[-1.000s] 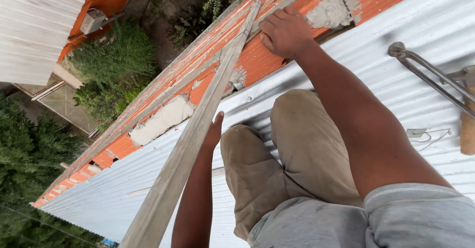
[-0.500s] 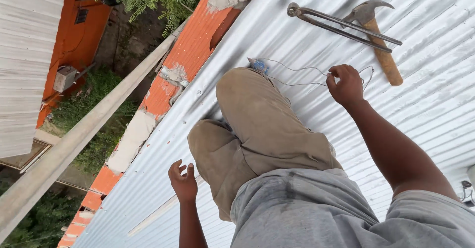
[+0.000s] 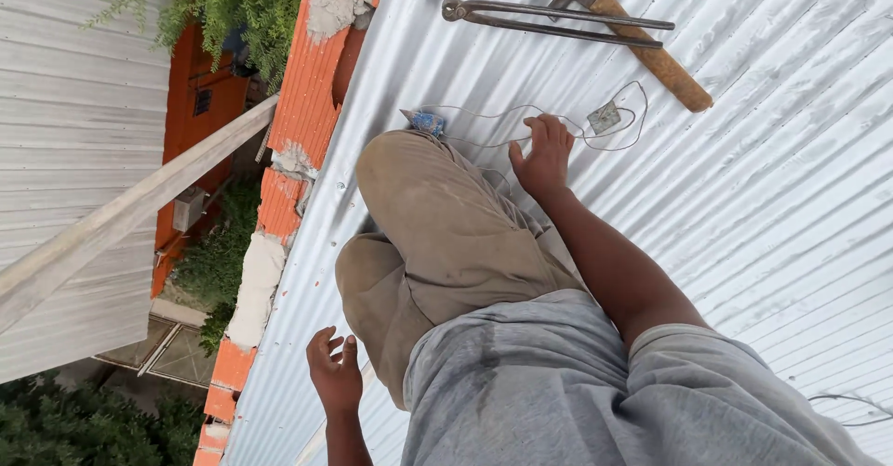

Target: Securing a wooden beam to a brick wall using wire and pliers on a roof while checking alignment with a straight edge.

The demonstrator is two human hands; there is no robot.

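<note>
Two hands: left hand [image 3: 337,375] with fingers spread, right hand [image 3: 542,154] on one loop of thin wire [image 3: 521,113]. Tools: one hammer [image 3: 642,43] with wooden handle, one pair of long-handled pincers [image 3: 558,19], both on one corrugated metal roof [image 3: 791,196]. Also one small blue packet [image 3: 423,122], one small square tag [image 3: 605,117], one wooden plank [image 3: 130,210], one orange brick wall [image 3: 312,94].

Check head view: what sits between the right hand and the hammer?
In the head view, loops of thin wire and a small square piece on them lie on the corrugated roof sheet between the right hand and the hammer.
</note>
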